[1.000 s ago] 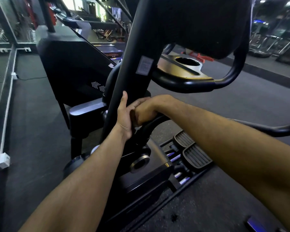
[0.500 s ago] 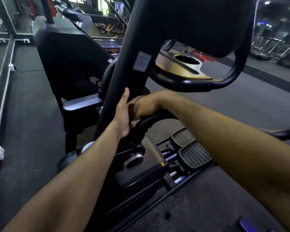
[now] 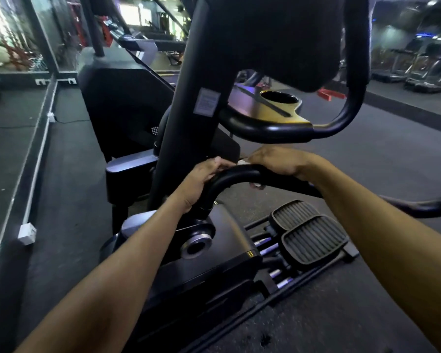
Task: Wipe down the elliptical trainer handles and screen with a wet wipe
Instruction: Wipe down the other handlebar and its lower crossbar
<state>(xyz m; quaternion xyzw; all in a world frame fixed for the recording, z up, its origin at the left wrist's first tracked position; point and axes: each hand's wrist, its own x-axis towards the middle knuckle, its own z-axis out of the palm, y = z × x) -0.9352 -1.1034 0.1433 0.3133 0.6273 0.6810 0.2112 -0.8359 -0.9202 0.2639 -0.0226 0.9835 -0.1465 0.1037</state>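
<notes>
Both hands had climbed off the upright post and onto the curved black handle (image 3: 229, 178)! The left hand (image 3: 201, 179) was wrapped round the bend, steadying it, where a second earlier it lay flat against the post (image 3: 178, 128). The right hand (image 3: 278, 163) gripped the bar just to the right, clenched over the wet wipe (image 3: 256, 185), with white scraps peeking out above and below the bar. By my reckoning the handle stroke was under way, while the console (image 3: 278, 34) up top looked yet to be done.
</notes>
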